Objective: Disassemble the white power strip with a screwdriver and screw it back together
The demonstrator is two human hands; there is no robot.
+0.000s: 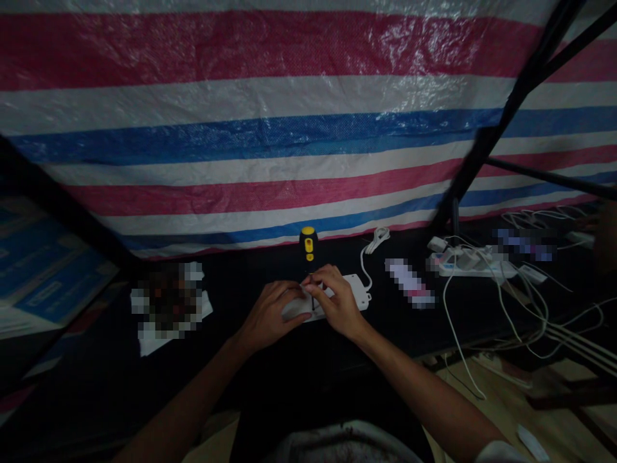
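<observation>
A white power strip (355,290) lies on the dark table, its white cord leading to a small coil behind it. My left hand (277,312) rests on the strip's left part, fingers over the top and thumb along the near edge. Above the strip my right hand (332,296) is closed, its fingertips pinching a thin dark shaft (313,301) that points down onto the strip. Just behind my hands a yellow and black screwdriver handle (309,241) stands upright; whether it joins the shaft is hard to see.
Blurred items on white paper (153,344) lie at the left. To the right are a blurred packet (409,283) and another white strip (475,265) with tangled cables. Black metal bars (513,106) slant at the right, before a striped sheet (270,148).
</observation>
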